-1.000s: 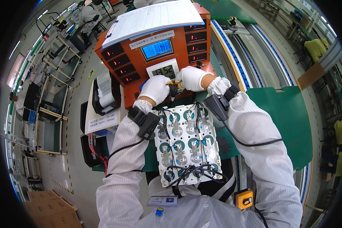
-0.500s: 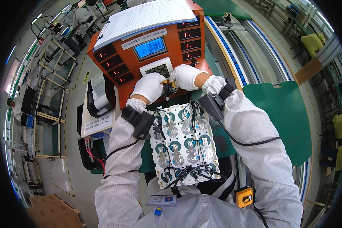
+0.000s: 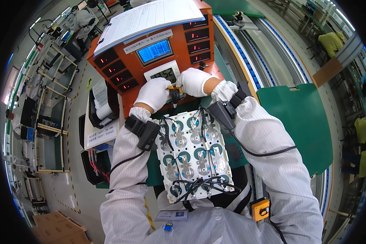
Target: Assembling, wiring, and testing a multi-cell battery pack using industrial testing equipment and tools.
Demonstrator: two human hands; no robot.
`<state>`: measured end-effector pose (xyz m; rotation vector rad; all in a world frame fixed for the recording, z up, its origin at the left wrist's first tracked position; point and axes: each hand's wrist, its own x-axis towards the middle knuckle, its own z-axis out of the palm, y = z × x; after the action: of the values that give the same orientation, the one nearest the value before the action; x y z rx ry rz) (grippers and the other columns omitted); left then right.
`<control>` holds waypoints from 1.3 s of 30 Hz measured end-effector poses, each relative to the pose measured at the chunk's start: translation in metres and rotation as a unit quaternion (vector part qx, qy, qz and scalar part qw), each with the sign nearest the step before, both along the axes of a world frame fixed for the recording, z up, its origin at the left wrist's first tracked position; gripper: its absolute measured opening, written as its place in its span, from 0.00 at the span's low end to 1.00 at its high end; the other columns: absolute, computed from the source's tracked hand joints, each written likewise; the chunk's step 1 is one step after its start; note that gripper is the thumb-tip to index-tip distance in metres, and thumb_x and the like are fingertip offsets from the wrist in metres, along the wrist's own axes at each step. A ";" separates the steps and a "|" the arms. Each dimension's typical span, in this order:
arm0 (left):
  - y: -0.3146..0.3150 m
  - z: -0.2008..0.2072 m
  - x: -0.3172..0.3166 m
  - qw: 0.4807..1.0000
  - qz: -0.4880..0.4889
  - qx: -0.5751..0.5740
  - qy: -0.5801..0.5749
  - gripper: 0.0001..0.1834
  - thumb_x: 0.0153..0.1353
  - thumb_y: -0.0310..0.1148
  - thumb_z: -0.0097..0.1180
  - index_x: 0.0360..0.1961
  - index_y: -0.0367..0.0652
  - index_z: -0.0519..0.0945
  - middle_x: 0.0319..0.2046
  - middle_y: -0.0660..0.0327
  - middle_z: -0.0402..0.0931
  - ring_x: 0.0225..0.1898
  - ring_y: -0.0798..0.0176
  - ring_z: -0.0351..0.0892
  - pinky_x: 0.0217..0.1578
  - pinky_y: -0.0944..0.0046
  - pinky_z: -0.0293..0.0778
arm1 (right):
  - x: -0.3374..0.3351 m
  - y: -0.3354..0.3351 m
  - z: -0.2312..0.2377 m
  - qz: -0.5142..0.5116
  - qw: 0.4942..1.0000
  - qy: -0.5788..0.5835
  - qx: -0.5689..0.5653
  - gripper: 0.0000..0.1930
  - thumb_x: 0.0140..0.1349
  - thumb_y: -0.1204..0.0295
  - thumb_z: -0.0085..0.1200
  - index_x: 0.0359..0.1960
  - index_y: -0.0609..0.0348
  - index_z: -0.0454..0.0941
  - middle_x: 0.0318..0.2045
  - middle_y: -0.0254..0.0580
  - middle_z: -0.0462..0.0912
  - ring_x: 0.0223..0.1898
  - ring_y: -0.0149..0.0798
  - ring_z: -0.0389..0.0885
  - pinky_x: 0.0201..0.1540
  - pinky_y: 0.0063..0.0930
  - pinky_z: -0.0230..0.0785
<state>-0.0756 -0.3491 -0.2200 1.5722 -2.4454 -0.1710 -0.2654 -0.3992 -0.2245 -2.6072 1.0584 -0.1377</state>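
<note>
My left hand (image 3: 153, 94) and my right hand (image 3: 194, 82), both in white gloves, meet in front of the orange tester (image 3: 179, 44). Their fingers are closed on a small yellow connector (image 3: 175, 87) from either side. Below it a bundle of black wires (image 3: 175, 96) hangs down; its exact joint is hidden by the fingers. Nearer to me lies a white battery module (image 3: 193, 156) with green-ringed round cells, metal strips and blue dots. Loose black leads (image 3: 199, 185) cross over its near end.
A clipboard with paper (image 3: 150, 20) lies on the tester, above its blue screen (image 3: 154, 52). At left stands a receipt printer (image 3: 101, 103). The green table (image 3: 295, 126) and a roller conveyor (image 3: 268, 49) are at right. An orange switch box (image 3: 260, 209) sits near my right elbow.
The view has shifted slightly, so the tester and module appear a little further left. Both hands stay together at the connector, with little movement of the fingers.
</note>
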 end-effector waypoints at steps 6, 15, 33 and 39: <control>0.000 0.000 0.000 1.000 -0.004 0.014 -0.019 0.08 0.57 0.29 0.57 0.36 0.43 0.85 0.37 0.51 0.81 0.43 0.46 0.80 0.46 0.51 0.76 | -0.001 0.006 0.011 0.001 1.000 -0.004 0.022 0.11 0.53 0.76 0.59 0.38 0.58 0.88 0.35 0.55 0.86 0.39 0.55 0.85 0.46 0.37 0.78; 0.000 -0.004 0.003 1.000 -0.022 -0.004 0.021 0.07 0.51 0.24 0.57 0.32 0.37 0.83 0.33 0.48 0.79 0.41 0.43 0.78 0.45 0.50 0.74 | -0.001 0.008 0.009 0.017 1.000 -0.006 -0.002 0.11 0.55 0.74 0.57 0.40 0.57 0.87 0.35 0.54 0.86 0.38 0.55 0.85 0.46 0.38 0.77; -0.003 -0.009 0.004 0.999 -0.026 -0.001 0.022 0.08 0.51 0.24 0.58 0.34 0.37 0.83 0.34 0.48 0.79 0.41 0.42 0.79 0.45 0.51 0.75 | 0.005 0.007 0.005 0.006 0.999 0.032 -0.014 0.13 0.50 0.76 0.58 0.38 0.55 0.88 0.34 0.54 0.86 0.39 0.56 0.85 0.45 0.39 0.78; -0.003 -0.009 -0.006 1.000 -0.017 0.006 0.023 0.09 0.50 0.22 0.58 0.34 0.37 0.84 0.34 0.47 0.80 0.40 0.41 0.79 0.45 0.51 0.75 | 0.005 0.018 0.021 -0.022 0.996 0.087 -0.004 0.10 0.53 0.74 0.59 0.38 0.57 0.87 0.39 0.53 0.87 0.42 0.54 0.86 0.46 0.42 0.78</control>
<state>-0.0816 -0.3517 -0.2286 1.5139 -2.4410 -0.2253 -0.2602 -0.3808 -0.2030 -2.6412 1.1765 0.0762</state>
